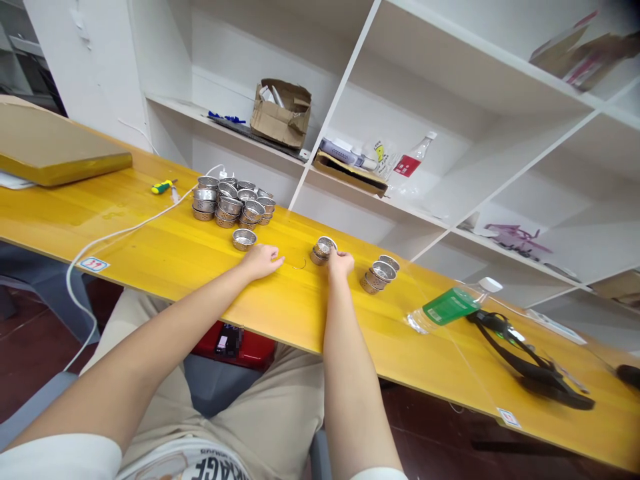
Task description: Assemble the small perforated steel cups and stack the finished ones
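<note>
My right hand (341, 263) pinches the rim of a small perforated metal cup (326, 246), which sits on or just over another such cup (317, 257) on the yellow table. My left hand (262, 261) rests on the table with its fingers loosely curled and apart, and nothing shows in it. Just behind it stands a single metal cup (244, 239). Further back on the left is a large cluster of stacked metal cups (229, 200). To the right of my right hand stands a short stack of the same cups (380, 275).
A green-labelled bottle (453, 305) and a black strapped headset (530, 363) lie on the right. A screwdriver (163, 187), a white cable (125, 230) and a flat cardboard box (65, 143) are on the left. White shelves (280, 40) rise behind the table (165, 257).
</note>
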`<state>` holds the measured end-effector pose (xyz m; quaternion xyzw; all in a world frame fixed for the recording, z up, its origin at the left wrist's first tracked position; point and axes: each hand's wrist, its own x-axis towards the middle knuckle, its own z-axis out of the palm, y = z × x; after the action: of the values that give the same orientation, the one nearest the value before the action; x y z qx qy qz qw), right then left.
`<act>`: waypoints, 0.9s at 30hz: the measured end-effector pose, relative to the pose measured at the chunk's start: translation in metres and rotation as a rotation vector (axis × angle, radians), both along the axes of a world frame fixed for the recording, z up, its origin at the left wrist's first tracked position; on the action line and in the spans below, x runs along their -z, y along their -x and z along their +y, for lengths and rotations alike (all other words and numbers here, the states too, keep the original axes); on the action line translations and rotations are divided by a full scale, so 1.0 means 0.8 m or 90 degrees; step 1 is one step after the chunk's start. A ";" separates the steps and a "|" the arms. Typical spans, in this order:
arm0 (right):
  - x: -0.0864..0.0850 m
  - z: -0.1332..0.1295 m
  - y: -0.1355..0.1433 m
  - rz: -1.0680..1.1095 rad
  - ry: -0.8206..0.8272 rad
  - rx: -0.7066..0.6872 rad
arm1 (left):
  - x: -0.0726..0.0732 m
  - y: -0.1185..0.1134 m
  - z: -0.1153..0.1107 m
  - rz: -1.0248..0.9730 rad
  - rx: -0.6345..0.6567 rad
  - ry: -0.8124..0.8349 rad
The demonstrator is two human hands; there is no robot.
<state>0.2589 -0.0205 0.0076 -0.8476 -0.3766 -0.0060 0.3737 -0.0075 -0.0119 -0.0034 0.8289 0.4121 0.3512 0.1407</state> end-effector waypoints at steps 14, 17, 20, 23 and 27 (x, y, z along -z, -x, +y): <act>-0.021 -0.012 0.009 0.116 -0.088 0.104 | -0.002 0.001 -0.006 0.054 0.069 0.024; -0.040 -0.025 0.027 0.024 -0.128 0.052 | -0.006 0.001 -0.010 0.062 0.059 -0.011; -0.044 -0.031 0.052 -0.032 -0.002 -0.085 | -0.015 0.005 -0.014 0.046 0.034 -0.113; -0.033 -0.029 0.076 -0.050 0.170 -0.152 | -0.027 0.016 -0.013 0.012 -0.031 -0.205; -0.014 -0.021 0.087 -0.024 0.217 -0.181 | -0.036 0.034 -0.005 -0.055 -0.189 -0.188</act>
<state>0.1890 -0.0375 0.0189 -0.8366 -0.4949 0.0942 0.2151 -0.0348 -0.0162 0.0254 0.7549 0.4676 0.4596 -0.0180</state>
